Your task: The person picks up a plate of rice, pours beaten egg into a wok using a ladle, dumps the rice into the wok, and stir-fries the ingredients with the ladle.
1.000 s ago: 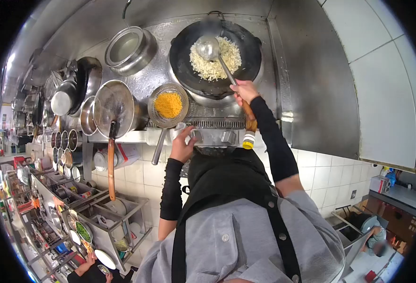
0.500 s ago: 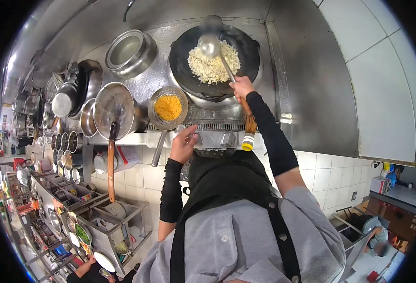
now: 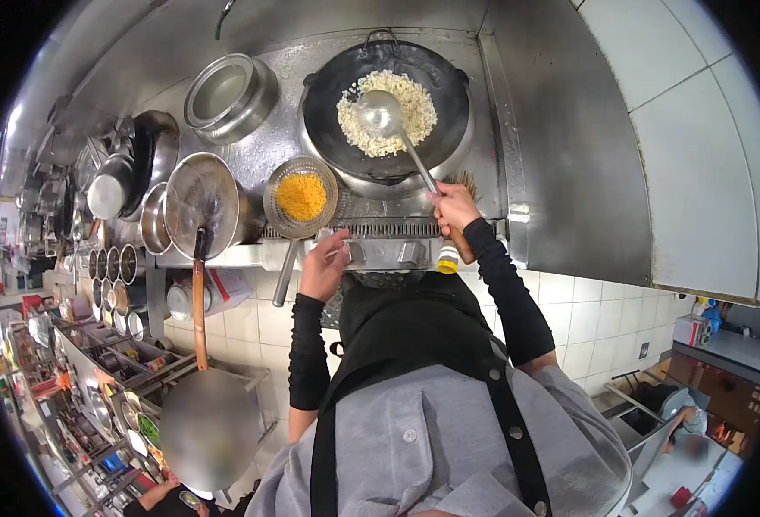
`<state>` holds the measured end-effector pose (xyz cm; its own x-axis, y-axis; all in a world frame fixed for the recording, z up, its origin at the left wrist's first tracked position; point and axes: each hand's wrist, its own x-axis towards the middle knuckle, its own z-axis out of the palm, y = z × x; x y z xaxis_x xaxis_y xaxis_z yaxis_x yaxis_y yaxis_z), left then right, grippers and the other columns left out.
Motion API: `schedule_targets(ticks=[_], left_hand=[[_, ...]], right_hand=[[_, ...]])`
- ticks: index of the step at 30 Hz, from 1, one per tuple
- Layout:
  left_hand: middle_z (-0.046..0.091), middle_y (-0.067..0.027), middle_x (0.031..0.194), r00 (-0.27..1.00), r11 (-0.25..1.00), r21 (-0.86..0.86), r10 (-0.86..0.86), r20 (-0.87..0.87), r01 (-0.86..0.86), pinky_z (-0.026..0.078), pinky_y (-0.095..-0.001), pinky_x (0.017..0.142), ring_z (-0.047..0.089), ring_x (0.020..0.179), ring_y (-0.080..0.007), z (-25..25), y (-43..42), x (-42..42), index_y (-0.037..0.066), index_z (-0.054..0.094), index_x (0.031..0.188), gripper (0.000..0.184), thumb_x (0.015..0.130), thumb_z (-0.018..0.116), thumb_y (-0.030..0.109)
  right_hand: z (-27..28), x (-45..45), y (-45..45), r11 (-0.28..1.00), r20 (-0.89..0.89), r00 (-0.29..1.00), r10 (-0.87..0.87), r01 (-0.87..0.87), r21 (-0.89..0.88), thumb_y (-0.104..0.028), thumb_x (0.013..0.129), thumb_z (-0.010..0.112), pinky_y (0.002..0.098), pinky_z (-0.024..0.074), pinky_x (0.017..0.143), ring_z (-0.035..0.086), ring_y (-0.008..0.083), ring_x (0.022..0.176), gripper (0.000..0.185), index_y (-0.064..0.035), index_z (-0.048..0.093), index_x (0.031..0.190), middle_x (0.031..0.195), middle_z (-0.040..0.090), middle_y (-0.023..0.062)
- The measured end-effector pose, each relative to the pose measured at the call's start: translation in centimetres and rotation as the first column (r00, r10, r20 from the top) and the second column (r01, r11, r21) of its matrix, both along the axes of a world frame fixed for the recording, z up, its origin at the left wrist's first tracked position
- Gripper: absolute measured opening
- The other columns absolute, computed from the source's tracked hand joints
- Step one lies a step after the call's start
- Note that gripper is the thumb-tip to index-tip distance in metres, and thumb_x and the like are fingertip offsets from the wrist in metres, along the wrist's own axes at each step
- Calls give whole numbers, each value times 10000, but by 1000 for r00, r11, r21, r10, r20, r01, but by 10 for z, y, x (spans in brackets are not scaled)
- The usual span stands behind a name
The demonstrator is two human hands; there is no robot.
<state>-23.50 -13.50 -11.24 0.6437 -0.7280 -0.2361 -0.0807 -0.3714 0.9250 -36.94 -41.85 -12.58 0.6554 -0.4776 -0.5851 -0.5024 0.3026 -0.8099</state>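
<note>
My right hand is closed around the handle of a metal ladle, whose wooden end sticks out below my fist. The ladle's bowl rests among chopped pale pieces of food in a black wok. My left hand hovers by the stove's front edge with fingers partly bent and apart, nothing visible in them. Close to it, a perforated strainer holds yellow shreds; its handle hangs past the edge. Stiff brown bristles show behind my right hand, and a white-and-yellow banded end shows below them.
A steel pot stands left of the wok. A wide pan with a long wooden handle juts over the stove's edge. Several pans hang at far left. A person's arm is at lower left; another person is at lower right.
My right hand has come down toward me and slightly right. The ladle's bowl has shifted lower in the wok, and its wooden end now reaches farther down. My left hand has moved slightly left.
</note>
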Motion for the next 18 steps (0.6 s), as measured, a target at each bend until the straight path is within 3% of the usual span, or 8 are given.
schedule_targets(ticks=[3,4,7,8,11,13,15,18], left_hand=[[650,-149,1181,1000,999,-43,-5,3,5,532,-348,887,632,1077,-215,-1,-1,8,24,601,1266,350,928,609,116],[651,-152,1177,1000,998,-62,-9,10,10,532,-347,886,633,1077,-216,-3,2,7,22,602,1263,349,927,610,118],[661,-161,1157,998,1000,26,-6,59,5,529,-347,892,642,1063,-218,-5,-4,9,17,606,1253,345,927,611,129],[669,-162,1144,996,999,7,-42,82,42,529,-351,888,651,1043,-223,-5,-6,8,14,607,1251,347,929,609,145],[679,-154,1130,997,996,-55,-71,3,71,526,-349,881,655,1031,-216,-9,-7,6,12,603,1257,354,931,609,152],[677,-146,1138,998,998,-39,-49,-36,47,521,-330,874,651,1019,-201,7,-8,-2,11,611,1245,344,931,615,153],[677,-142,1138,998,998,4,-66,24,66,518,-321,872,648,1007,-187,15,-9,-2,10,616,1236,336,931,618,152],[684,-137,1117,999,998,-30,-51,2,51,522,-324,854,657,988,-194,2,-5,-3,21,627,1225,314,936,611,142]], right_hand=[[8,-15,19,892,55,998,11,15,-451,-146,956,562,312,391,325,458,115,380,450,-71,482,1392,563,457,2],[-26,-24,14,837,168,985,-26,113,-536,-167,956,573,307,386,322,463,120,379,428,-81,513,1370,566,471,3],[-24,-17,-26,995,-52,996,-70,67,-74,-176,955,572,307,384,321,482,127,391,435,-94,517,1379,577,498,16],[-11,-13,-37,996,-39,996,-82,80,-48,-153,925,581,347,445,369,567,171,440,382,-30,579,1286,640,582,89],[17,-1,-15,914,15,992,-122,118,-388,-178,936,579,342,434,351,538,168,412,354,-26,595,1255,589,532,72],[-56,11,-45,810,69,994,-86,110,-575,-181,948,569,344,425,337,516,174,388,296,1,604,1179,544,489,56],[-20,27,-57,974,-44,993,-114,103,-201,-175,948,571,349,420,335,517,180,387,280,16,603,1150,547,494,61],[11,40,-40,970,126,987,-98,123,-211,-166,937,585,360,397,316,482,180,353,232,23,591,1072,528,466,55]])
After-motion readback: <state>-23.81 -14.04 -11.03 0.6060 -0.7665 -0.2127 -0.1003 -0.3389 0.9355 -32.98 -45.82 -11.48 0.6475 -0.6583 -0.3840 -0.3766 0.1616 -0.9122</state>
